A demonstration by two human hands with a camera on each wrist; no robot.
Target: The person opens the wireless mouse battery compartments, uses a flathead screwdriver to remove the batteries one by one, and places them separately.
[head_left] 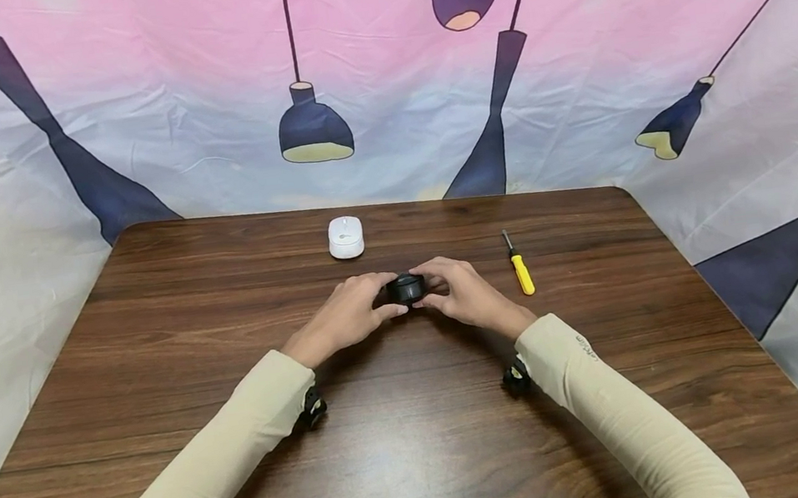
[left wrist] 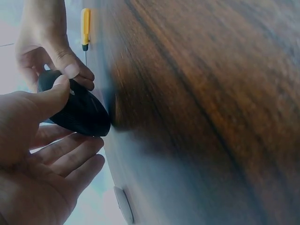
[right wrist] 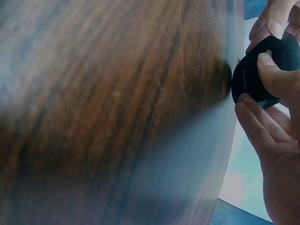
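A black computer mouse [head_left: 406,290] is between both hands near the middle of the table, its edge right at the wood in the wrist views. The left hand [head_left: 354,312] holds it from the left; in the left wrist view the thumb [left wrist: 60,91] lies on one face and the fingers are behind. From the right, the right hand [head_left: 464,295] grips the same mouse. Its thumb [right wrist: 274,75] presses on the mouse in the right wrist view, fingers around the lower side. Part of the mouse is hidden by the hands.
A white computer mouse [head_left: 345,237] sits behind the left hand. To the right of the right hand lies a screwdriver [head_left: 520,267] with a yellow handle. The brown wooden table [head_left: 173,312] ends at the back against a printed cloth [head_left: 201,124].
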